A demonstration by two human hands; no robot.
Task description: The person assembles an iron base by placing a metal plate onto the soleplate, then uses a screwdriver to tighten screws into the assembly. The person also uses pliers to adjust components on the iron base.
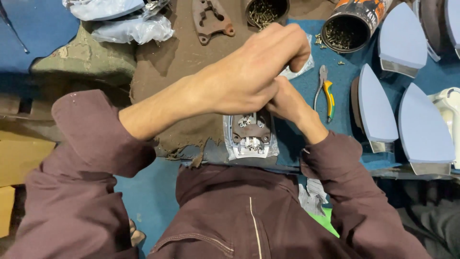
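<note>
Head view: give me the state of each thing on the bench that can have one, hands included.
Left hand: closed, raised over the iron base.
Right hand: closed, pressed against the left hand; what it holds is hidden.
Iron base: flat, internals exposed.
Pliers: lying untouched, handles slightly apart.
Two screw cans: open, holding screws.
Blue soleplates: lying loose at right.

Pliers (326, 91) lie on the blue mat (342, 79). Two screw tins (352, 24) stand at the bench's far edge, soleplates (376, 108) at its right edge.
</note>
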